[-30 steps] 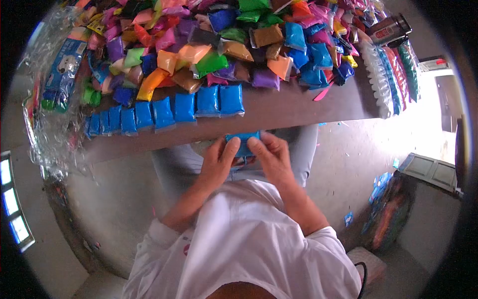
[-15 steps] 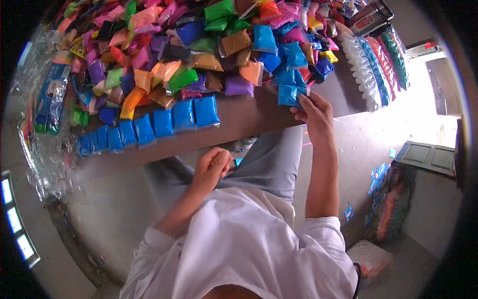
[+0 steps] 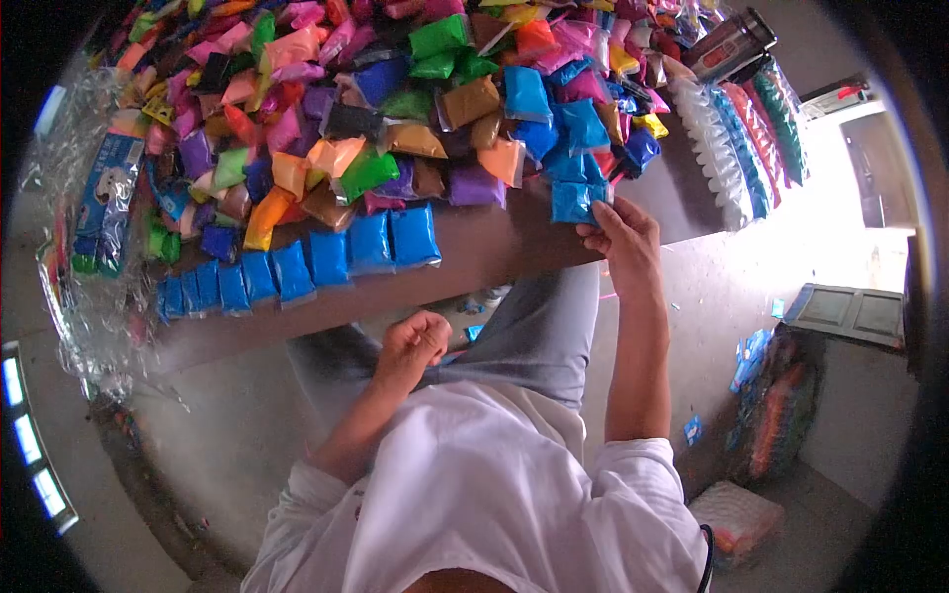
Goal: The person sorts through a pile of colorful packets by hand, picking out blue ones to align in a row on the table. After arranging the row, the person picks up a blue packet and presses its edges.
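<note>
My right hand [image 3: 625, 237] pinches the near corner of a small blue packet [image 3: 573, 203] between thumb and fingers, at the table's front edge. Other blue packets [image 3: 581, 127] lie just beyond it, at the right part of a colourful heap. Over my lap, my left hand [image 3: 415, 341] is curled into a loose fist, and no object shows in it. To the left along the table edge runs a slanting row of blue packets [image 3: 369, 242], laid side by side.
A large heap of coloured packets [image 3: 415, 138] covers the table's back. Clear plastic bags [image 3: 99, 306] hang at the left. Strips of moulded plastic [image 3: 712, 148] and a dark tumbler [image 3: 732, 44] stand at the right. Blue wrappers [image 3: 751, 358] lie on the floor.
The view has tilted slightly, so the table sits a little lower. My left hand has shifted slightly left and down. My right hand keeps its pinch on the blue packet.
</note>
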Available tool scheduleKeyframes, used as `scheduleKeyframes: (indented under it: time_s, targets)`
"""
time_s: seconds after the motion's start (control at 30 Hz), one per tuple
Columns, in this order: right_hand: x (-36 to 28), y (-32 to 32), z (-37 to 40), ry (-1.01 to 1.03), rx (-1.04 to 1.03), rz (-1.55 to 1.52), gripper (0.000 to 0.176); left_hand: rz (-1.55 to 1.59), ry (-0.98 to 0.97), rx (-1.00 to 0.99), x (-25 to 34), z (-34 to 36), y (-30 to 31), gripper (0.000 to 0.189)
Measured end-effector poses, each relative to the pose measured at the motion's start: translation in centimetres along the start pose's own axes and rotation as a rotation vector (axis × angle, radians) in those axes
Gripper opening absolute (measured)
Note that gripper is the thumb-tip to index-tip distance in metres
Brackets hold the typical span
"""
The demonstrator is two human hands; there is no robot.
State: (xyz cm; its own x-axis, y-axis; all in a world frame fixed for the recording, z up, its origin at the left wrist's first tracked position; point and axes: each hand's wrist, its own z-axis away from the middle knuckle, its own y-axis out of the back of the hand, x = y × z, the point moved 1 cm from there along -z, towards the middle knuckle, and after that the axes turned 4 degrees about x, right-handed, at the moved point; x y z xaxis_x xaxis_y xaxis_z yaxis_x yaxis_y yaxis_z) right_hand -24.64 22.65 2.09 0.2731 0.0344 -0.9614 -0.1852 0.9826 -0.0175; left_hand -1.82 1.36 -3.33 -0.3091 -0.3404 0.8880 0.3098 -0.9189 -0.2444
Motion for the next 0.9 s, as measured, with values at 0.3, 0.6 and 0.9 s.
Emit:
scheduleKeyframes:
  time_s: [0.3, 0.6, 0.9]
  targets:
    - [1.1, -0.3, 1.3, -0.024, -0.059, -0.059, 0.023, -0.057, 0.064, -0.046, -0.3, 0.6, 0.4, 0.034]
    - [0.4, -1.7, 2.4, 0.054, -0.053, -0.192, 0.013, 0.03, -0.032, -0.173, -0.2, 0.5, 0.0, 0.034]
    - [-7.0, -0.8, -3.3, 0.398, 0.117, 0.113, 0.013, -0.045, -0.089, 0.116, 0.2, 2.2, 1.4, 0.024]
